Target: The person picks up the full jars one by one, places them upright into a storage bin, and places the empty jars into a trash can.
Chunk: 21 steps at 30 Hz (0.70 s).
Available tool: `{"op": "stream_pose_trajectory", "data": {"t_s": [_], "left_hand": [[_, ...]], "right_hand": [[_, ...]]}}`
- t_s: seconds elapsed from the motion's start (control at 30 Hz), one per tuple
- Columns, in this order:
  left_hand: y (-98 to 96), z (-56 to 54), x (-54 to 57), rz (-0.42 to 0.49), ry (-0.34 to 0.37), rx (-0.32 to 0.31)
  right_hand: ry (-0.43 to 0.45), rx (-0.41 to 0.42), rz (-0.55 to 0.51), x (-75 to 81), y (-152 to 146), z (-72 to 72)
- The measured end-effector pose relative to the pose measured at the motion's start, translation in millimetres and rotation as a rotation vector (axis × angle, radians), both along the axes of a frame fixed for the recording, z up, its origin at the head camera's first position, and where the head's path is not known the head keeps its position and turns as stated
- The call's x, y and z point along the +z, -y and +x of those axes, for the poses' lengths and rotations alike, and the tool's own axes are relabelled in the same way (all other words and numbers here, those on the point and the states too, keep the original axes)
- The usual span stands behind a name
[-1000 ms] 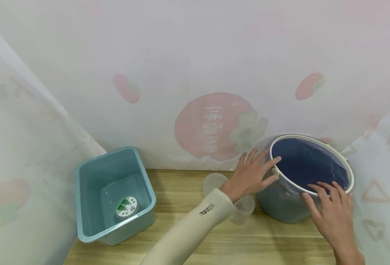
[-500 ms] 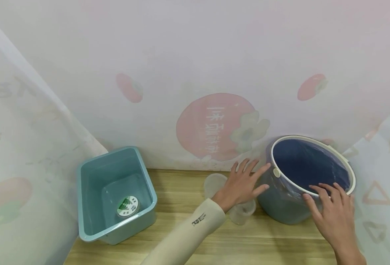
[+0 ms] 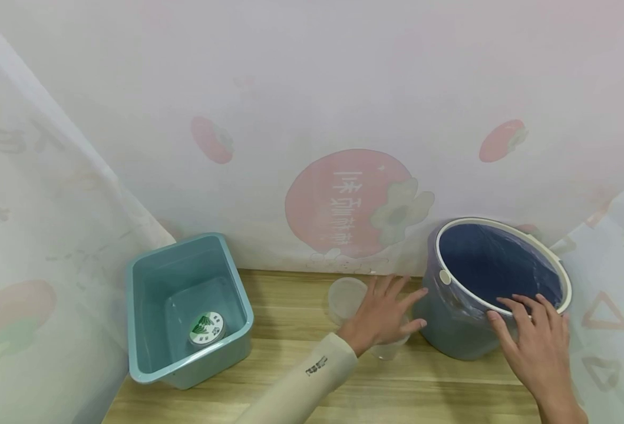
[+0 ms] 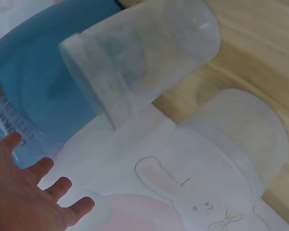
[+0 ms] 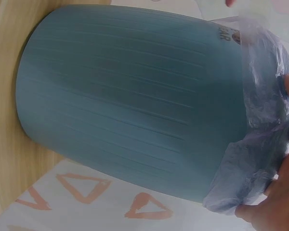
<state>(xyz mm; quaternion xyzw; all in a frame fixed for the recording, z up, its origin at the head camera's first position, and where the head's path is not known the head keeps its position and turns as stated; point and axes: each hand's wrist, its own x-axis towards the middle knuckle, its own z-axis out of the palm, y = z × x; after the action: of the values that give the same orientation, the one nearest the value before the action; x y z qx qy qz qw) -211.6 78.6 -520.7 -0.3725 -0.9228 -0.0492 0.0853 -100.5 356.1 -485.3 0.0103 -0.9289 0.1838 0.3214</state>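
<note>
On the right of the tabletop (image 3: 290, 359), your bin (image 3: 452, 330) looks pretty light and stiff but its liner (image 5: 262, 113) is probably slippery, so I'd grab the rim (image 3: 567, 287), where your right hand (image 3: 540, 344) grips, while your left hand (image 3: 380, 315), fingers spread, hangs near the cups (image 3: 345, 294).

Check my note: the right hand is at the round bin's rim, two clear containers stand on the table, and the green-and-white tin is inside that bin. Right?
No: the tin is in the rectangular basin, not the round bin, as the head view shows. The right hand and clear containers are as stated.
</note>
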Motion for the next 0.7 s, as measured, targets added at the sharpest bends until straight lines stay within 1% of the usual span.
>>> {"op": "stream_pose_trajectory", "data": {"t_s": [0.1,0.17,0.3,0.4,0.5,0.7], "left_hand": [[0.8,3.7,-6.9,-0.016,0.028,-0.006],[1.7,5.8,-11.1,-0.022,0.032,-0.009],[2.5,8.8,-20.1,-0.024,0.013,-0.017],[2.1,10.5,-26.6,-0.032,0.023,-0.024],[2.0,13.5,-32.7,-0.068,0.047,-0.026],[3.3,19.1,-43.1,-0.133,-0.003,-0.025]], "right_hand": [[-0.004,0.002,0.004,0.4,0,-0.2],[-0.006,0.003,0.007,0.4,0,-0.5],[-0.004,0.002,0.004,0.0,0,-0.8],[-0.009,0.002,0.002,0.3,0,-0.5],[-0.018,0.004,0.001,0.1,0,-0.1],[-0.03,0.003,-0.002,-0.5,0,0.1]]}}
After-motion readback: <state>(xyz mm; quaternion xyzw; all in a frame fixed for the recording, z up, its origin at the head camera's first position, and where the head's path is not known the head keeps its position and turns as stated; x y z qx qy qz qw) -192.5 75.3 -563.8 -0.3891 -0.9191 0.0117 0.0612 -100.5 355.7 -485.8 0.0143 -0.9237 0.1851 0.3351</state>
